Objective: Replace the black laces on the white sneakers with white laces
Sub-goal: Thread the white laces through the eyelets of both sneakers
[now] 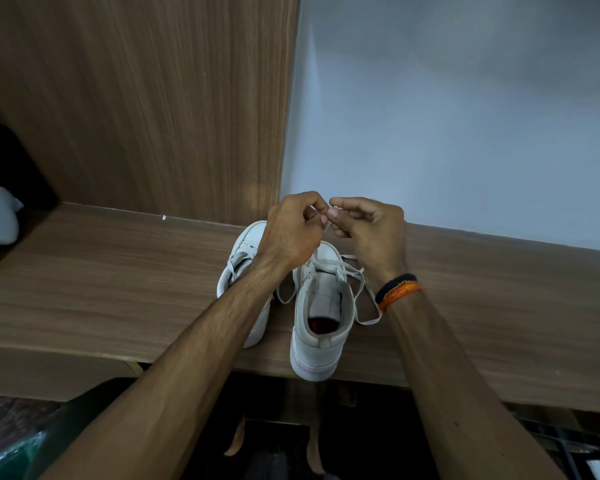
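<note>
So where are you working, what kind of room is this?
Probably a home room, at a built-in wooden shelf against a wood-panel wall and a plain painted wall. Two white sneakers sit on the shelf, and a soft toy lies at its left end.

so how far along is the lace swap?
Done, apparently: no black lace visible; the left sneaker shows white lacing. In hand: both the left hand and right hand pinch the white lace above the right sneaker, whose loops lie loose on the wooden shelf. Left: finishing that tie.
</note>
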